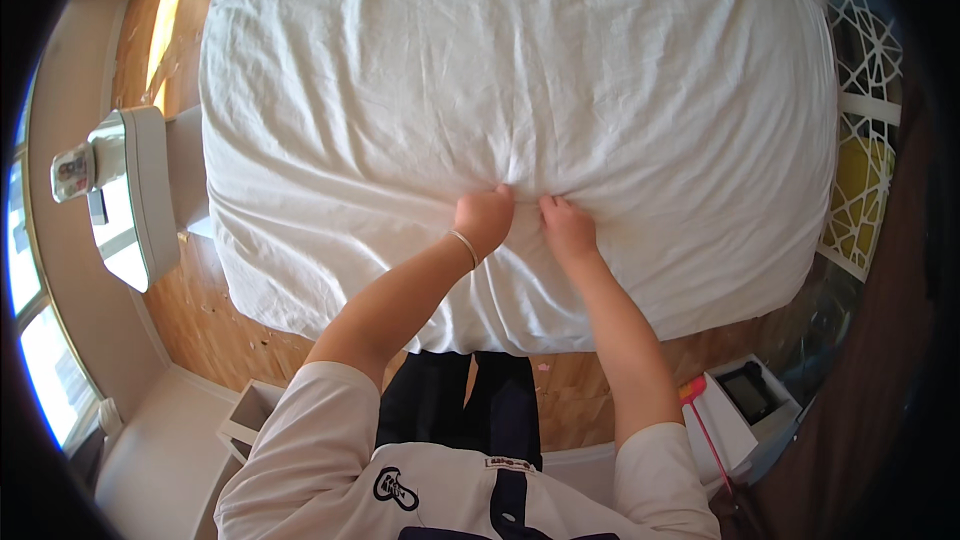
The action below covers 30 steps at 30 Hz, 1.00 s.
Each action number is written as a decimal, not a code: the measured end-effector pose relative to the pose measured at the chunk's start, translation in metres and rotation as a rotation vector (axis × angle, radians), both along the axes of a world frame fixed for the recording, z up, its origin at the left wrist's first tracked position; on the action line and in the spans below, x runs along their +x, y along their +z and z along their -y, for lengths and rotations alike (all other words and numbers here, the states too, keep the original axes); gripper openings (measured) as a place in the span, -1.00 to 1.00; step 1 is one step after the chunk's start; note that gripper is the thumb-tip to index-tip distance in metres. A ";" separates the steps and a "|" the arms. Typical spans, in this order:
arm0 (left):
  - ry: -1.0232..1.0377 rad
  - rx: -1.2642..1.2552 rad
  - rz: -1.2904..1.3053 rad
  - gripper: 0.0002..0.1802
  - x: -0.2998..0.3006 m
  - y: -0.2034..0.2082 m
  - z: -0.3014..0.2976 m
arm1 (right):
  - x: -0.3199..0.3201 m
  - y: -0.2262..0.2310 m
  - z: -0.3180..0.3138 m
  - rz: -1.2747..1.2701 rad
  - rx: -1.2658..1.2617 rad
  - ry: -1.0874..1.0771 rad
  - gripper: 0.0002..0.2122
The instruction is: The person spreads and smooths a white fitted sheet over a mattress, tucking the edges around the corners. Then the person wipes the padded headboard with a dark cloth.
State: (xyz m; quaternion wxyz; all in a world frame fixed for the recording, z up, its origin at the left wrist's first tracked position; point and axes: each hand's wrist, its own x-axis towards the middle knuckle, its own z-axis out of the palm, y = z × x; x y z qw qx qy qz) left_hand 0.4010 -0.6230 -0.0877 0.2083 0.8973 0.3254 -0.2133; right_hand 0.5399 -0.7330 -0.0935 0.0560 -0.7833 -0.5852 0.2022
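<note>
A: First entry?
B: White bed sheet (520, 110), one, creased. It is spread across the upper middle of the view, in front of the person, and its near edge is hung just before the dark trousers (420, 400).

A: Manner of holding?
B: Two points, inward of the near edge. Cloth is grasped by the left grip (484, 218), clenched, thumb uppermost (a thin pale bracelet (465, 248) is worn at that wrist). By the right grip (570, 228), cloth appears to be pinched under curled fingertips; the amount taken up is hidden.

A: Reason for the close pairing?
B: Tension is presumably shared by both, since creases are fanned outward from the held spot. Both arms are stretched forward because that spot is set well in from the edge.

A: Surroundings?
B: Left: white stand (155, 210), placed beside the sheet, probably for easy reach; a small container (75, 172) is set at its far side. Right: white lattice panel (868, 108), stood upright, likely as a divider. Lower right: white box (730, 430), by which a dark device (750, 392) is carried, presumably for clearance from the wooden floor (580, 400). A red stick (708, 438) is propped alongside.
</note>
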 end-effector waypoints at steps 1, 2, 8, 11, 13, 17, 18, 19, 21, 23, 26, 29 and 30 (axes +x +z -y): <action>-0.049 -0.010 -0.001 -0.78 0.005 0.002 -0.002 | 0.001 0.003 -0.002 -0.015 0.007 -0.004 -0.88; -0.097 -0.020 -0.002 -0.78 0.008 0.005 -0.005 | 0.003 0.006 -0.003 -0.030 0.015 -0.007 -0.89; -0.206 -0.120 0.027 -0.86 0.020 0.029 -0.027 | 0.026 0.027 -0.014 -0.015 0.071 -0.044 -0.89; -0.114 -0.111 0.198 -0.88 0.041 0.055 -0.042 | 0.054 0.039 -0.027 0.009 0.160 -0.161 -0.89; -0.016 -0.066 0.377 -0.87 0.068 0.066 -0.051 | 0.065 0.045 -0.029 -0.038 0.203 -0.228 -0.89; 0.051 -0.041 0.427 -0.83 0.116 0.049 -0.051 | 0.069 0.043 -0.012 -0.051 0.218 -0.318 -0.90; 0.000 0.022 0.442 -0.82 0.121 0.031 -0.046 | 0.070 0.040 -0.005 -0.062 0.221 -0.365 -0.85; -0.053 0.083 0.454 -0.80 0.124 0.014 -0.038 | 0.071 0.035 0.003 -0.074 0.221 -0.415 -0.79; -0.183 0.051 0.339 -0.77 0.122 0.001 -0.026 | 0.083 0.032 0.017 0.015 0.229 -0.504 -0.63; -0.238 0.052 0.249 -0.94 0.121 -0.006 -0.018 | 0.095 0.033 0.031 -0.009 0.163 -0.565 -0.36; -0.088 -0.084 0.059 -0.95 0.133 0.016 -0.016 | 0.108 0.044 0.032 -0.051 -0.035 -0.462 -0.38; -0.105 -0.052 0.136 -0.87 0.134 0.013 -0.012 | 0.117 0.031 0.027 0.010 0.030 -0.328 -0.59; -0.098 -0.060 0.140 -0.85 0.135 0.016 -0.012 | 0.122 0.021 0.028 0.021 0.045 -0.294 -0.67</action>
